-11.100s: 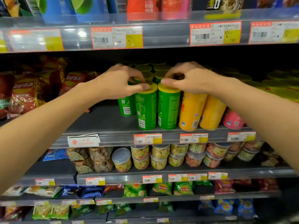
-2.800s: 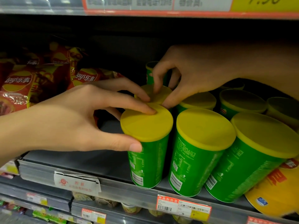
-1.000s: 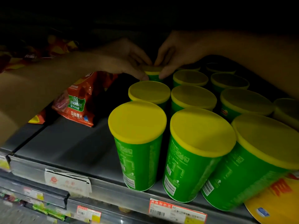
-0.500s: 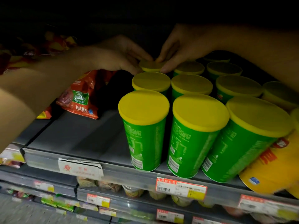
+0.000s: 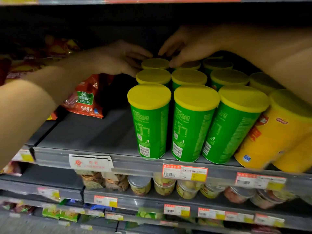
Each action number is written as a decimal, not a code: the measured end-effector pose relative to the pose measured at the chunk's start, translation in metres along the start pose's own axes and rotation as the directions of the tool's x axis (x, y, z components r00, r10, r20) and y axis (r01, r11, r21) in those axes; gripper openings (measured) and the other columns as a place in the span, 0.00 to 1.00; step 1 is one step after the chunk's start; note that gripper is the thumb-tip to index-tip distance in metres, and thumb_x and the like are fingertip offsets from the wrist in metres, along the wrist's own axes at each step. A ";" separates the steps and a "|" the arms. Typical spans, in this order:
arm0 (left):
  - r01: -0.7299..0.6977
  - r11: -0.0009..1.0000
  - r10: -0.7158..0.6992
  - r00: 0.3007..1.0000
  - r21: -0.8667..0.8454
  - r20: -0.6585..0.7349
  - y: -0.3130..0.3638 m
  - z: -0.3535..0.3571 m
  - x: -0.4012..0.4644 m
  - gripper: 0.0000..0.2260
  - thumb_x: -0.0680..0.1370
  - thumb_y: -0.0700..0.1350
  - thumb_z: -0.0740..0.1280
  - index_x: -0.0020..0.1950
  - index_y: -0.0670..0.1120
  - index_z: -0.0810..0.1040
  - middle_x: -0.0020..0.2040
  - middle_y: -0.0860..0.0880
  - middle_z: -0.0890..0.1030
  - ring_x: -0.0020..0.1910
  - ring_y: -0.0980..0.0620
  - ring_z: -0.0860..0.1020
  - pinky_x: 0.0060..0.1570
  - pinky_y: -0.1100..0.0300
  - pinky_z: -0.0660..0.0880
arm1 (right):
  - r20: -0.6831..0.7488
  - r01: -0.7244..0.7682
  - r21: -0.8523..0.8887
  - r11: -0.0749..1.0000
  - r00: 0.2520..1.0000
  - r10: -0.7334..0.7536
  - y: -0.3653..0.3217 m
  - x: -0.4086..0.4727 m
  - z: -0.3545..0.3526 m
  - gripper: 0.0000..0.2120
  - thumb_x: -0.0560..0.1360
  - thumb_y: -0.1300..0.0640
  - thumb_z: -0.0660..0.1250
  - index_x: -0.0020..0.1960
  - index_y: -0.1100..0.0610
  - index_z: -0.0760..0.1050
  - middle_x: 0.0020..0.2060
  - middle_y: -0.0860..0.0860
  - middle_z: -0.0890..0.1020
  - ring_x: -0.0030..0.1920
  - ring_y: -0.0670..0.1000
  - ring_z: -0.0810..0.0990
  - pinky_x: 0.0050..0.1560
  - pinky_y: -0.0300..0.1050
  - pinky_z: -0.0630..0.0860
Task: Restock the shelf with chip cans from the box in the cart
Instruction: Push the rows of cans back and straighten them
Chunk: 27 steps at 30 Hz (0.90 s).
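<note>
Several green chip cans with yellow lids stand in rows on the grey shelf (image 5: 87, 137); the front-left can (image 5: 149, 122) is upright at the shelf edge. Both my hands reach deep into the shelf toward the rearmost can (image 5: 155, 63) of the left row. My left hand (image 5: 118, 58) lies beside it on the left, fingers extended toward its lid. My right hand (image 5: 184, 48) comes from the right, fingertips touching the lids at the back. Whether either hand grips the can is hidden in the dark.
Tilted yellow cans (image 5: 273, 132) lean at the right of the green ones. Red chip bags (image 5: 84, 98) lie left on the same shelf, with bare shelf floor in front of them. Price tags (image 5: 184, 172) line the shelf edge. Lower shelves hold cups and bags.
The view has pulled back and lifted slightly. Both hands stay at the rearmost can of the left row, barely moved.
</note>
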<state>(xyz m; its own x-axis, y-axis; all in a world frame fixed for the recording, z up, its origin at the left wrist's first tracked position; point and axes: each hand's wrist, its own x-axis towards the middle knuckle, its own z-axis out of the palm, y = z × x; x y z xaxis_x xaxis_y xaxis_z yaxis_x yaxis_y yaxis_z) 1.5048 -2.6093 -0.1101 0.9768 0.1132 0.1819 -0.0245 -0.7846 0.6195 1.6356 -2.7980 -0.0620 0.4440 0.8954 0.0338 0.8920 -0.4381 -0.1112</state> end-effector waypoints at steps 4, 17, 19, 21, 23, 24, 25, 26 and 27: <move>-0.016 1.000 0.017 0.999 0.008 -0.047 0.008 -0.008 -0.007 0.18 0.76 0.38 0.71 0.64 0.51 0.75 0.60 0.50 0.79 0.60 0.53 0.78 0.64 0.54 0.74 | -0.098 0.018 0.096 0.995 0.995 -0.009 -0.006 -0.024 0.003 0.19 0.77 0.51 0.69 0.67 0.49 0.75 0.60 0.50 0.80 0.60 0.52 0.78 0.66 0.54 0.73; -0.197 0.940 0.207 0.978 0.278 -0.007 0.054 0.007 -0.083 0.12 0.73 0.55 0.66 0.52 0.54 0.83 0.52 0.56 0.82 0.49 0.61 0.80 0.53 0.71 0.75 | -0.163 -0.132 -0.024 0.991 0.978 0.127 -0.050 -0.124 0.011 0.18 0.78 0.37 0.61 0.62 0.45 0.76 0.61 0.47 0.78 0.60 0.53 0.75 0.61 0.47 0.73; -0.224 0.918 0.245 0.969 0.328 -0.022 0.061 0.014 -0.093 0.12 0.75 0.55 0.67 0.52 0.51 0.84 0.51 0.53 0.83 0.48 0.60 0.80 0.54 0.67 0.75 | -0.184 -0.121 -0.035 0.992 0.976 0.113 -0.058 -0.135 0.013 0.19 0.77 0.37 0.63 0.59 0.49 0.79 0.58 0.51 0.80 0.58 0.55 0.76 0.61 0.51 0.74; -0.236 0.885 0.271 0.962 0.403 -0.033 0.064 0.020 -0.101 0.12 0.78 0.52 0.68 0.54 0.46 0.84 0.52 0.50 0.84 0.50 0.55 0.80 0.56 0.59 0.76 | -0.191 -0.133 -0.034 0.990 0.974 0.125 -0.065 -0.142 0.017 0.21 0.76 0.37 0.64 0.57 0.51 0.80 0.54 0.52 0.81 0.56 0.55 0.77 0.59 0.51 0.75; -0.225 0.868 0.272 0.961 0.442 -0.046 0.066 0.024 -0.105 0.13 0.80 0.52 0.66 0.56 0.45 0.83 0.53 0.49 0.84 0.52 0.51 0.80 0.57 0.55 0.76 | -0.183 -0.167 -0.043 0.985 0.970 0.157 -0.071 -0.146 0.023 0.24 0.74 0.35 0.66 0.60 0.52 0.80 0.55 0.52 0.81 0.57 0.55 0.78 0.59 0.50 0.76; -0.213 0.868 0.264 0.963 0.449 -0.053 0.066 0.026 -0.107 0.14 0.79 0.53 0.66 0.56 0.45 0.83 0.54 0.49 0.84 0.53 0.50 0.80 0.57 0.54 0.76 | -0.180 -0.188 -0.048 0.981 0.968 0.177 -0.073 -0.146 0.027 0.26 0.74 0.35 0.68 0.62 0.52 0.79 0.57 0.52 0.81 0.58 0.55 0.78 0.60 0.50 0.76; -0.195 0.868 0.249 0.967 0.456 -0.060 0.067 0.028 -0.108 0.16 0.79 0.55 0.66 0.56 0.45 0.83 0.54 0.49 0.84 0.54 0.50 0.80 0.57 0.55 0.75 | -0.186 -0.210 -0.045 0.977 0.962 0.199 -0.075 -0.145 0.031 0.26 0.73 0.36 0.69 0.63 0.52 0.78 0.58 0.52 0.81 0.59 0.54 0.77 0.61 0.50 0.75; -0.175 0.867 0.233 0.970 0.466 -0.069 0.066 0.030 -0.108 0.18 0.78 0.57 0.67 0.57 0.44 0.82 0.55 0.48 0.83 0.55 0.49 0.80 0.57 0.54 0.75 | -0.205 -0.228 -0.031 0.973 0.954 0.217 -0.075 -0.144 0.035 0.25 0.72 0.37 0.70 0.63 0.52 0.78 0.58 0.52 0.80 0.59 0.54 0.77 0.60 0.49 0.75; -0.153 0.866 0.214 0.974 0.476 -0.078 0.065 0.032 -0.107 0.20 0.77 0.59 0.68 0.57 0.44 0.82 0.55 0.47 0.83 0.56 0.47 0.79 0.57 0.54 0.75 | -0.224 -0.244 -0.009 0.970 0.946 0.236 -0.076 -0.143 0.037 0.24 0.72 0.38 0.71 0.61 0.51 0.79 0.58 0.53 0.81 0.58 0.54 0.77 0.59 0.48 0.74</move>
<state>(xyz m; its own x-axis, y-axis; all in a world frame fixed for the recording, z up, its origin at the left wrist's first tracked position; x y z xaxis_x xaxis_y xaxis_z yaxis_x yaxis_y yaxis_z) 1.4052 -2.6920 -0.1140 0.9293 -0.0106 0.3691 -0.0689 -0.9870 0.1450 1.5012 -2.8895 -0.0955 0.6494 0.7254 0.2282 0.7573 -0.6442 -0.1071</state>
